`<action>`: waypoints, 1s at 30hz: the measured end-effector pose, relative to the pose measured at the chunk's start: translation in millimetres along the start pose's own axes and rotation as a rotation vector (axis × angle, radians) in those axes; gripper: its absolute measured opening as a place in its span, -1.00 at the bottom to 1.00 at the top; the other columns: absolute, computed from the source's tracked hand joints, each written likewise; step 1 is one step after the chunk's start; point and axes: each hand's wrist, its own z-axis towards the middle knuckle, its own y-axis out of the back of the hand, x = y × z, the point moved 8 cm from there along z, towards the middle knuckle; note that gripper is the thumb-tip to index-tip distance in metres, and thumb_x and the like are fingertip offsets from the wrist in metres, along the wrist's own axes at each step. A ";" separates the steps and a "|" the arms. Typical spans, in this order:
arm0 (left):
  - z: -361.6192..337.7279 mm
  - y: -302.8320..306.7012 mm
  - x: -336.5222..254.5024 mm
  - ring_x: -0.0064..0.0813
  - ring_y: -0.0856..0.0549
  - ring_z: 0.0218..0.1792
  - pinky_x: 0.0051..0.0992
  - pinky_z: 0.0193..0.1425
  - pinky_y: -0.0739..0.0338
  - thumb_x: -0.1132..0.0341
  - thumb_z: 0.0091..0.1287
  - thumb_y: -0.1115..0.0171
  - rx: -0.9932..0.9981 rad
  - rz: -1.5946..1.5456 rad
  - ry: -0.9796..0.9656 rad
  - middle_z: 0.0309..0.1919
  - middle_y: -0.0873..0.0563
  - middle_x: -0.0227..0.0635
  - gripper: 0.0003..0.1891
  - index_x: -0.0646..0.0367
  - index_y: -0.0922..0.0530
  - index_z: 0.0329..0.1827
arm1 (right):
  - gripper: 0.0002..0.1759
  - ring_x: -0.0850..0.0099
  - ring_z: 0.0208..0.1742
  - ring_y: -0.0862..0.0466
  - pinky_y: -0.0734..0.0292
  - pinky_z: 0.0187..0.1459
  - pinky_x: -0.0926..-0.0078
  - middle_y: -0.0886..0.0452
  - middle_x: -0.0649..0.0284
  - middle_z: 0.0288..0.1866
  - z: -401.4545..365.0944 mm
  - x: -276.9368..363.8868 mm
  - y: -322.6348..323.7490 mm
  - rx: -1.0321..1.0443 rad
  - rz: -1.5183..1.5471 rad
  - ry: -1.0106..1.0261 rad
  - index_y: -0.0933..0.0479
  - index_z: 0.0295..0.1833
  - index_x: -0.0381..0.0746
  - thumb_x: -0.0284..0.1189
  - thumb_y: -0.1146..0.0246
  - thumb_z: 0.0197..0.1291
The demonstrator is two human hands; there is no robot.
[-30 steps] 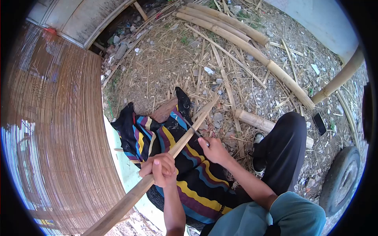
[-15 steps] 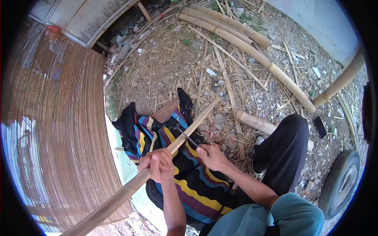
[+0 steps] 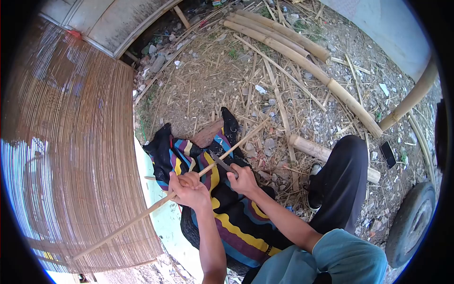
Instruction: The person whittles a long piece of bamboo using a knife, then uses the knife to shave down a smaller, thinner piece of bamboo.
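A long bamboo strip [image 3: 137,218] runs diagonally across my lap, its narrow side facing up. My left hand [image 3: 190,190] is closed around it near the middle. Just beyond that grip, the knife [image 3: 221,163] lies across the strip, its blade meeting the bamboo. My right hand [image 3: 244,181] is wrapped around the knife's handle, which the fingers mostly hide. Under both hands spreads a striped cloth [image 3: 241,230] in black, yellow, purple and blue, draped over my lap.
A slatted bamboo screen [image 3: 90,156] stands close on the left. Bamboo poles [image 3: 302,59] and a shorter bamboo piece [image 3: 312,147] lie on the littered ground ahead. To the right are a phone [image 3: 388,154] and a tyre [image 3: 410,225]. A reddish-brown block [image 3: 208,134] sits by the cloth.
The bamboo strip has been turned, so a much narrower side now shows. My left hand has shifted its grip around it. The knife and right hand have moved slightly left, nearer my left hand.
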 end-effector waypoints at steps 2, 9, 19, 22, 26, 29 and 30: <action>-1.9 1.7 -0.9 -0.65 -0.03 -0.88 -0.58 -0.74 0.05 0.35 0.36 0.04 -0.001 0.021 0.003 -0.90 -0.11 -0.50 -0.52 0.03 -0.09 -0.79 | -0.66 -0.09 -0.43 -0.58 -0.51 -0.38 0.07 -0.54 -0.06 -0.57 -2.0 -1.4 -1.1 0.000 -0.013 -0.001 -0.50 -0.25 -0.25 -0.16 -0.14 0.10; -13.5 8.1 -5.4 -0.63 -0.05 -0.88 -0.56 -0.73 0.01 0.34 0.38 0.03 0.002 0.067 -0.027 -0.90 -0.12 -0.49 -0.52 0.03 -0.12 -0.78 | -0.55 -0.08 -0.39 -0.59 -0.51 -0.31 0.10 -0.54 -0.10 -0.56 -27.2 12.6 14.5 0.093 0.008 -0.215 -0.51 -0.20 -0.30 -0.08 -0.06 0.21; -32.6 -13.5 -6.9 -0.62 -0.09 -0.89 -0.57 -0.75 0.00 0.40 0.36 -0.02 0.049 0.056 -0.064 -0.90 -0.18 -0.44 -0.52 0.15 -0.15 -0.80 | -0.60 -0.07 -0.54 -0.52 -0.37 -0.48 0.17 -0.40 -0.07 -0.69 -42.9 62.5 37.7 0.153 0.001 -0.047 -0.40 -0.34 -0.38 -0.19 -0.04 0.24; -27.9 -14.4 -6.2 -0.64 -0.08 -0.88 -0.56 -0.73 -0.01 0.34 0.39 0.01 0.066 0.101 -0.080 -0.89 -0.16 -0.47 -0.50 0.09 -0.12 -0.79 | -0.52 -0.17 -0.39 -0.57 -0.48 -0.34 0.05 -0.52 -0.21 -0.54 -34.6 47.1 37.4 0.116 -0.087 -0.111 -0.48 -0.22 -0.39 -0.11 -0.05 0.25; -32.3 -7.9 -10.2 -0.65 -0.10 -0.89 -0.57 -0.74 -0.01 0.37 0.38 0.00 0.061 0.058 -0.078 -0.89 -0.17 -0.47 -0.50 0.12 -0.14 -0.80 | -0.30 -0.17 -0.14 -0.55 -0.43 -0.05 0.05 -0.56 -0.27 -0.36 -2.3 -112.9 45.6 -0.001 -0.149 -0.462 -0.55 -0.24 -0.43 0.06 0.13 0.29; -40.1 -25.4 -6.7 -0.65 -0.13 -0.87 -0.58 -0.75 -0.01 0.40 0.38 -0.01 0.172 0.073 -0.117 -0.88 -0.19 -0.49 -0.51 0.15 -0.15 -0.79 | -0.27 -0.03 -0.35 -0.63 -0.48 -0.24 0.16 -0.57 -0.12 -0.53 6.7 -149.9 69.4 -0.010 -0.289 -0.368 -0.54 -0.33 -0.41 0.10 0.16 0.30; -44.3 -29.5 -6.3 -0.65 -0.13 -0.87 -0.58 -0.75 -0.01 0.40 0.38 -0.01 0.176 0.074 -0.117 -0.88 -0.19 -0.49 -0.51 0.16 -0.15 -0.79 | -0.26 0.08 -0.45 -0.63 -0.48 -0.34 0.20 -0.55 -0.06 -0.57 -2.8 -162.2 68.6 0.002 -0.234 -0.438 -0.53 -0.37 -0.40 0.12 0.16 0.29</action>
